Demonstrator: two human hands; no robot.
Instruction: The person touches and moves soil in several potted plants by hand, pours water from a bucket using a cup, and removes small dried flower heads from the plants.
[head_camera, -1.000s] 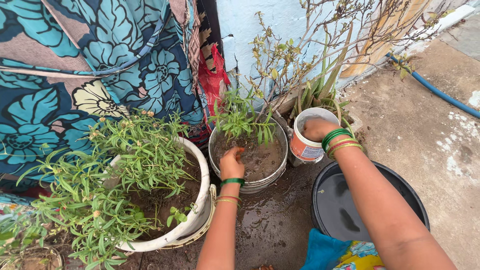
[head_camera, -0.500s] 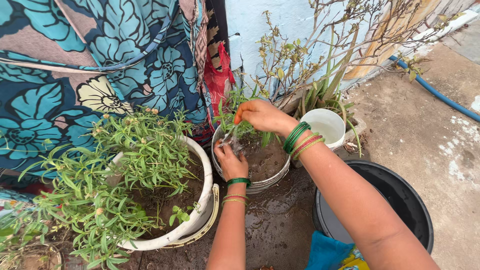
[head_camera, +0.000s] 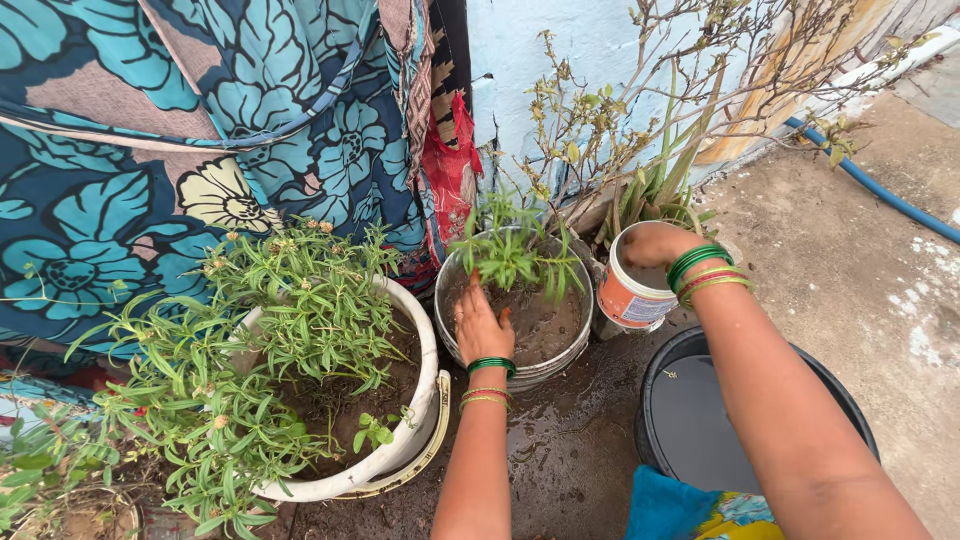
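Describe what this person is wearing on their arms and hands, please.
Both forearms are bare, with no sleeves or gloves in view. The left wrist carries a dark green bangle and thin gold and red ones. The right wrist wears a thicker stack of green bangles plus gold and red ones.

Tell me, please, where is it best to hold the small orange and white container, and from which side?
Grip the small orange and white container around its side wall below the rim, coming from the right. It stands slightly tilted with its mouth open upward, the right hand already dips inside, and the metal pot crowds its left.
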